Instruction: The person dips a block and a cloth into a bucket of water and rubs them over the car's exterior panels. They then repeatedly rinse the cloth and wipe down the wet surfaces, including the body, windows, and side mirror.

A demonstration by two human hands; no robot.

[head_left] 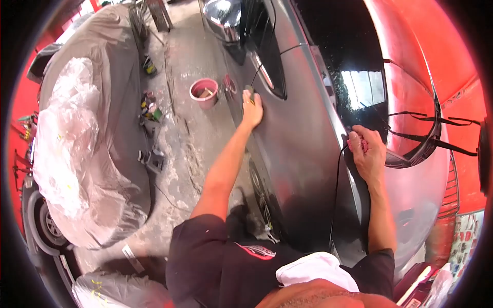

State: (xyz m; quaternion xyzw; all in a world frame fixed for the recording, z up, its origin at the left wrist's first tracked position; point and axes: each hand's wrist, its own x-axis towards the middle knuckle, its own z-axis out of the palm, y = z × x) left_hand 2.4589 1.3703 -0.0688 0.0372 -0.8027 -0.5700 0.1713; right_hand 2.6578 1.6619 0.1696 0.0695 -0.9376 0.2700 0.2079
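Note:
My left hand [252,110] rests on the side of a grey car [308,128], fingers closed around a small dark object [249,89] that is too hidden to name. Closed on a crumpled pink pad [358,143], my right hand [370,154] presses by the lower corner of the dark windshield [354,61], near the panel seam. The car's paint looks dull and hazy in places. Left of my left hand, a pink bucket [204,92] stands on the floor with dark liquid and a light block in it.
Another car under a grey cover [102,169] and clear plastic stands on the left. Wipers [416,134] stick out from the windshield on the right. Small bottles and cans [150,107] lie on the stained floor [179,154]. A side mirror [223,19] juts out at the top.

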